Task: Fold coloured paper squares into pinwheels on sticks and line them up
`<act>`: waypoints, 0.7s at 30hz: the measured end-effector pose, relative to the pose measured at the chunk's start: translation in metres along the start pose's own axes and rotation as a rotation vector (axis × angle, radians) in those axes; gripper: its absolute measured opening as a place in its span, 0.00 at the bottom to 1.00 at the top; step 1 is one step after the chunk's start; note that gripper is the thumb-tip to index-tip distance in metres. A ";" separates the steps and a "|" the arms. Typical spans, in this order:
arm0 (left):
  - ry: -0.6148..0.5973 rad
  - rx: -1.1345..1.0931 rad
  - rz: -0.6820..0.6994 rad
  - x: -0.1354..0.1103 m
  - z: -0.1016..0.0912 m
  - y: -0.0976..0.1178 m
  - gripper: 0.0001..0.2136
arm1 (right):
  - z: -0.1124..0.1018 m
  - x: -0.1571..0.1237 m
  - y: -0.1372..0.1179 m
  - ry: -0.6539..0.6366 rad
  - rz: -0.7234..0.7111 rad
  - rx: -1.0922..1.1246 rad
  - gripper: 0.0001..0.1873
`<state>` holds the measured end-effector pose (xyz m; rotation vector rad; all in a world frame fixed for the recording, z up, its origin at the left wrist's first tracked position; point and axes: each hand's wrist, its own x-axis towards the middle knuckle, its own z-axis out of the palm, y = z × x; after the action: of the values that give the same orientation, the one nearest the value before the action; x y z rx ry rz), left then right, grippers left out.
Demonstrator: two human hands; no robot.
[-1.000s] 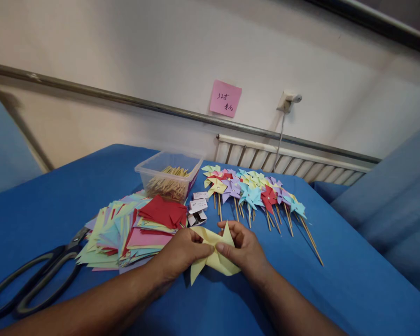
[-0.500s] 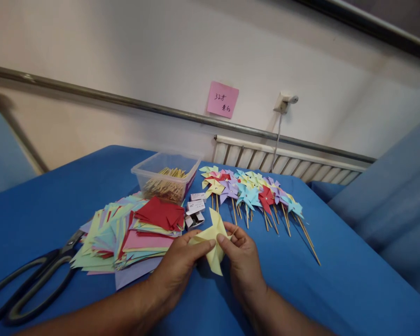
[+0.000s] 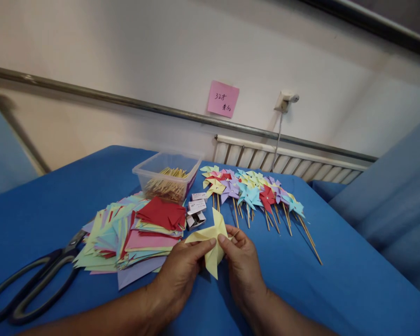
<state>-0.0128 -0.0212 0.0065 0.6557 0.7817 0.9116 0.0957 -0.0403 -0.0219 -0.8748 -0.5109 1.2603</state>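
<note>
pinwheel [image 3: 213, 265]: matt paper | tub [image 3: 144, 180]: smooth plastic | sticks [image 3: 173, 172]: wood | rail [image 3: 143, 103]: shiny metal

Pale wall [image 3: 143, 51], metal rail [image 3: 126, 99], white radiator [image 3: 254, 157] below.

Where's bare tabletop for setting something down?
Blue cloth is bare right of the right hand, nearer than the pinwheels, and left of the tub, beyond the scissors. Crowded: the band from paper pile through boxes to pinwheels.

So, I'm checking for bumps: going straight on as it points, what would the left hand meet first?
The left hand would probably meet the right hand, which grips the same yellow pinwheel; depth is unclear.
</note>
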 end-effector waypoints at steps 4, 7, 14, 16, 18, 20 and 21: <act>0.006 0.000 0.005 0.003 -0.002 0.008 0.13 | -0.003 0.001 -0.003 -0.045 -0.024 -0.035 0.21; 0.034 0.005 0.005 0.005 -0.004 0.019 0.12 | -0.003 -0.001 -0.009 -0.084 -0.157 -0.153 0.20; 0.022 -0.003 0.002 0.005 -0.010 0.030 0.08 | -0.005 -0.016 -0.014 -0.390 -0.518 -0.689 0.23; 0.034 -0.007 -0.012 0.004 -0.010 0.030 0.06 | -0.006 -0.017 -0.015 -0.443 -0.580 -0.788 0.21; 0.026 -0.006 -0.010 0.003 -0.009 0.029 0.06 | -0.008 -0.016 -0.018 -0.452 -0.608 -0.835 0.18; 0.002 0.002 -0.002 0.003 -0.008 0.029 0.06 | -0.008 -0.013 -0.021 -0.448 -0.613 -0.866 0.16; -0.008 0.007 0.005 0.003 -0.007 0.029 0.06 | -0.008 -0.012 -0.022 -0.443 -0.610 -0.875 0.15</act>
<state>-0.0304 -0.0044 0.0240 0.6669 0.7766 0.9104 0.1118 -0.0554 -0.0080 -1.0243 -1.6275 0.6215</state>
